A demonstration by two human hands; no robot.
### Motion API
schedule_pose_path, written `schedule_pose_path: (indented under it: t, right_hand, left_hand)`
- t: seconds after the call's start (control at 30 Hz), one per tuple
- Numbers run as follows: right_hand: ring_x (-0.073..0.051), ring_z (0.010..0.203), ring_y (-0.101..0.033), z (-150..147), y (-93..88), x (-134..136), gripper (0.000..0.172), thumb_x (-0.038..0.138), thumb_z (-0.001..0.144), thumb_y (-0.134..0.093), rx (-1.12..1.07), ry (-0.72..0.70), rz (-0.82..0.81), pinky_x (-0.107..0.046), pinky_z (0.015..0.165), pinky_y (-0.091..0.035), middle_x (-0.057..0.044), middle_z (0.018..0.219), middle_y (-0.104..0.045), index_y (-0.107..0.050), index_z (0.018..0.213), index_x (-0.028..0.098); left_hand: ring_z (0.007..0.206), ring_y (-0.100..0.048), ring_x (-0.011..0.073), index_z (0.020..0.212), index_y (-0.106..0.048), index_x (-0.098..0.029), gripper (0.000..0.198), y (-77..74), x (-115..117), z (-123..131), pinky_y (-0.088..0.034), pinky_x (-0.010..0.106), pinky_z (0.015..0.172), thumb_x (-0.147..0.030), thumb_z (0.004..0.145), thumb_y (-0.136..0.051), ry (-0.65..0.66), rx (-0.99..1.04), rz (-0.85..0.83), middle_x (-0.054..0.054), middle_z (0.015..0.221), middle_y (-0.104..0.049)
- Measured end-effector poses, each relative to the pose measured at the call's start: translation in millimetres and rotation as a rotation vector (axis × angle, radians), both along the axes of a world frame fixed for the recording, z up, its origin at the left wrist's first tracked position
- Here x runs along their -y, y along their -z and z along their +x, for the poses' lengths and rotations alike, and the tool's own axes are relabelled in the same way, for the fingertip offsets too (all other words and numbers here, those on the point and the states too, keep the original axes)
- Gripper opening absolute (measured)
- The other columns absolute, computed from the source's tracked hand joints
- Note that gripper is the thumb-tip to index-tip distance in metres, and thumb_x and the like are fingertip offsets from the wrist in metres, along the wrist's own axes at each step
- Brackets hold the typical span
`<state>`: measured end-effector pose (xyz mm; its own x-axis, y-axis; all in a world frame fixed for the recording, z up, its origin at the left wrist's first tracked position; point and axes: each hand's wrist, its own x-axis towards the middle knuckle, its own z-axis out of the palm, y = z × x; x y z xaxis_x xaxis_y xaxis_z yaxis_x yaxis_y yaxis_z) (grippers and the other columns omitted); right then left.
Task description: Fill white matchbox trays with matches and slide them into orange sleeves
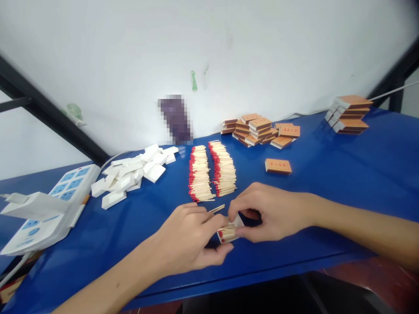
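Head view, lower centre of the frame: both hands meet over a small white tray (pixel 233 230) at the near edge of the blue table (pixel 327 209). The left hand (pixel 190 237) is closed on the tray's lower-left end, with its thumb under that end. The right hand (pixel 270 213) pinches the upper-right end between thumb and curled fingers. Matches in the tray (pixel 225 231) lie along its long axis, which runs from lower left to upper right, and their red heads point lower left. A few loose sticks (pixel 217 209) poke out from the left fingertips, slanting toward the upper right.

Just above the hands lie two rows of matches (pixel 199 174), each stick roughly crosswise with its red head to the left. Left of these rows is a heap of loose white trays (pixel 131 174), and further left a white power strip (pixel 49 205). Above and right of the rows sits a pile of orange matchboxes (pixel 258 131), with a single matchbox (pixel 278 166) lying apart below it. Another stack of boxes (pixel 350 114) stands at the upper right.
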<state>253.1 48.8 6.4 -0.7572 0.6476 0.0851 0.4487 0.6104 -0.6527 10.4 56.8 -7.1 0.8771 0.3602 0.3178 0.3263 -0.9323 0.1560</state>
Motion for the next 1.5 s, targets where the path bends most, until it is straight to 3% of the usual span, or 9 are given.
schedule_pose_path:
  t: [0.27, 0.5, 0.73, 0.83, 0.97, 1.07, 1.5]
  right_hand:
    - [-0.007, 0.056, -0.054, -1, 5.8, -1, 0.008, 0.024, 0.083, -0.067, -0.016, -0.019, 0.044, -0.019, 0.056, -0.037, 0.006, 0.063, -0.06, -0.07, 0.087, 0.019]
    - [-0.009, 0.057, -0.053, -1, 5.0, -2, 0.013, 0.032, 0.083, -0.069, 0.001, -0.036, 0.072, -0.021, 0.055, -0.035, 0.005, 0.064, -0.061, -0.069, 0.086, 0.019]
    - [-0.009, 0.053, -0.047, 0, 9.3, -1, 0.024, 0.04, 0.083, -0.07, -0.004, -0.03, 0.155, -0.023, 0.055, -0.031, 0.007, 0.058, -0.053, -0.068, 0.095, 0.019]
    - [-0.009, 0.053, -0.046, -1, 10.5, 0, 0.018, 0.034, 0.09, -0.061, -0.031, 0.03, 0.18, -0.023, 0.055, -0.031, 0.007, 0.06, -0.054, -0.064, 0.1, 0.019]
    - [-0.011, 0.064, -0.055, -3, 13.0, -4, 0.016, 0.021, 0.097, -0.049, -0.01, 0.12, 0.228, -0.024, 0.06, -0.033, 0.001, 0.077, -0.066, -0.064, 0.102, 0.019]
    - [-0.012, 0.065, -0.059, -2, 16.7, -9, 0.018, 0.021, 0.098, -0.049, 0.041, 0.171, 0.237, -0.025, 0.062, -0.034, 0.0, 0.078, -0.068, -0.066, 0.101, 0.019]
    - [-0.015, 0.069, -0.062, 0, 10.6, -10, 0.027, 0.026, 0.104, -0.04, 0.072, 0.102, 0.201, -0.027, 0.064, -0.035, -0.002, 0.081, -0.07, -0.065, 0.104, 0.018]
  left_hand:
    - [0.055, -0.059, 0.0181, 0.097, -0.065, -0.017, 0.012, -3.1, 2, 3, -0.043, 0.034, 0.051, -0.027, 0.094, -0.057, 0.118, -0.04, 0.199, -0.001, 0.07, -0.067]
    - [0.054, -0.058, 0.0185, 0.104, -0.064, -0.017, 0.018, -2.8, 1, 0, -0.043, 0.034, 0.051, -0.03, 0.093, -0.057, 0.135, 0.004, 0.199, 0.0, 0.069, -0.067]
    - [0.054, -0.057, 0.015, 0.089, -0.065, -0.017, 0.01, -9.1, -15, -7, -0.039, 0.031, 0.054, -0.017, 0.092, -0.055, -0.058, 0.128, 0.254, -0.001, 0.066, -0.065]
    - [0.052, -0.057, 0.0131, 0.086, -0.065, -0.018, 0.014, -6.1, -21, -9, -0.039, 0.028, 0.055, -0.016, 0.094, -0.054, -0.117, 0.097, 0.207, -0.002, 0.067, -0.066]
    - [0.055, -0.06, 0.0145, 0.087, -0.066, -0.018, 0.014, -0.9, -22, -8, -0.041, 0.028, 0.057, -0.023, 0.095, -0.056, -0.125, 0.051, 0.198, -0.001, 0.067, -0.067]
    - [0.055, -0.061, 0.0165, 0.083, -0.065, -0.018, 0.017, 1.1, -21, -8, -0.041, 0.029, 0.057, -0.026, 0.094, -0.055, -0.137, -0.007, 0.23, -0.001, 0.065, -0.066]
    - [0.057, -0.064, 0.0175, 0.093, -0.058, -0.02, 0.018, -0.8, -21, -13, -0.038, 0.029, 0.051, -0.026, 0.102, -0.044, -0.142, -0.186, 0.134, -0.002, 0.069, -0.066]
